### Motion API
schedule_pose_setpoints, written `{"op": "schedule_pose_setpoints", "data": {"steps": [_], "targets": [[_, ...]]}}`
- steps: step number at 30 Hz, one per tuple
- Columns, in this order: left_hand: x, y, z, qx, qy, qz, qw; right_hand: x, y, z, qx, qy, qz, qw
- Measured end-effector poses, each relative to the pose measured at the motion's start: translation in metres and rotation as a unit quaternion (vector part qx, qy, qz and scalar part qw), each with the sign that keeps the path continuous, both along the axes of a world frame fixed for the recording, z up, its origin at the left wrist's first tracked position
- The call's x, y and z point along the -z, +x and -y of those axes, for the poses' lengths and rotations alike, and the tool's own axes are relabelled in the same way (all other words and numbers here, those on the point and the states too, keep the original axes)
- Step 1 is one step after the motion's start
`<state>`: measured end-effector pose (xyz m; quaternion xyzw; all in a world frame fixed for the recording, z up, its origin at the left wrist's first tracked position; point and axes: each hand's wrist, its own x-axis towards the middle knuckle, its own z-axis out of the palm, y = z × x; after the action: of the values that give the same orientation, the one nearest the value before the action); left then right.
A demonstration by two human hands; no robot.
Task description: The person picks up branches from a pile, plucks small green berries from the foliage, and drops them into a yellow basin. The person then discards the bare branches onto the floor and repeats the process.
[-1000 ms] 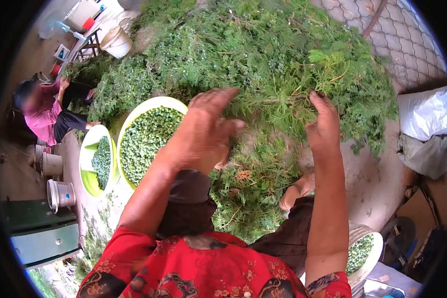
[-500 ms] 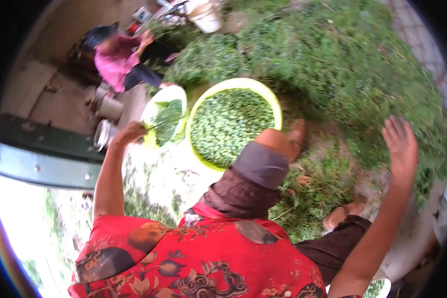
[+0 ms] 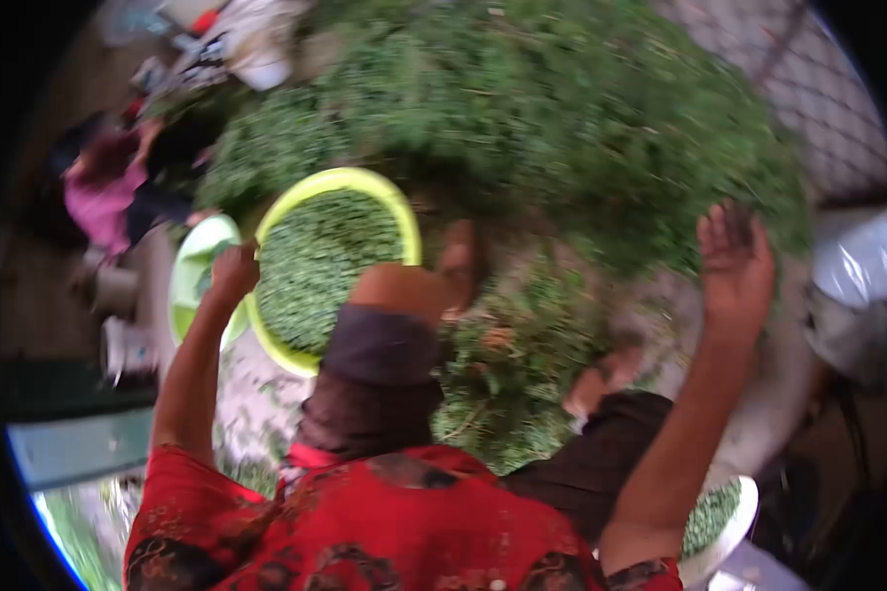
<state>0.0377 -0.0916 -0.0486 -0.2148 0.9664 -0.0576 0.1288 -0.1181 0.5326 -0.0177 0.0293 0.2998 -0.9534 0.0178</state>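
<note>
My left hand [image 3: 235, 273] is closed, held between a pale green basin [image 3: 180, 283] and a larger yellow-green tub [image 3: 410, 222]; whether anything is in its fingers is too blurred to tell. Small green leaves [image 3: 330, 256] fill the tub, which stands in front of my bent knee. On the right, my right hand [image 3: 734, 261] is raised with its fingers apart and nothing in it, near the edge of a large heap of green plants [image 3: 522, 108]. Its fingers look dark and stained.
A person in a pink top [image 3: 108, 202] sits at the left beside the heap. White buckets [image 3: 128, 350] stand below them. Loose cut stems [image 3: 503, 394] lie between my legs. Another container of leaves [image 3: 747, 512] is at the lower right, near a plastic bag [image 3: 862, 258].
The view has swung, so the tub, basin and other person appear further left. My left hand is now nearer the tub's rim, over the basin's edge. My right hand stays raised and open.
</note>
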Motion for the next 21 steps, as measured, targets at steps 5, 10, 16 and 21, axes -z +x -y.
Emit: {"op": "schedule_pose_setpoints", "data": {"steps": [5,10,16,21], "targets": [[0.021,-0.188,-0.212,0.292,0.114,-0.085,0.946,-0.015,0.019,-0.026,0.099,-0.014,0.085,0.991],[0.107,-0.292,-0.356,0.419,0.213,0.019,0.882,-0.032,0.037,-0.02,0.119,-0.03,0.117,0.985],[0.17,-0.319,-0.459,0.4,0.127,-0.004,0.908,-0.047,0.053,-0.018,0.149,-0.011,0.201,0.968],[0.201,-0.385,-0.486,0.242,0.155,-0.235,0.928,-0.047,0.065,-0.031,0.136,-0.031,0.2,0.97]]}}
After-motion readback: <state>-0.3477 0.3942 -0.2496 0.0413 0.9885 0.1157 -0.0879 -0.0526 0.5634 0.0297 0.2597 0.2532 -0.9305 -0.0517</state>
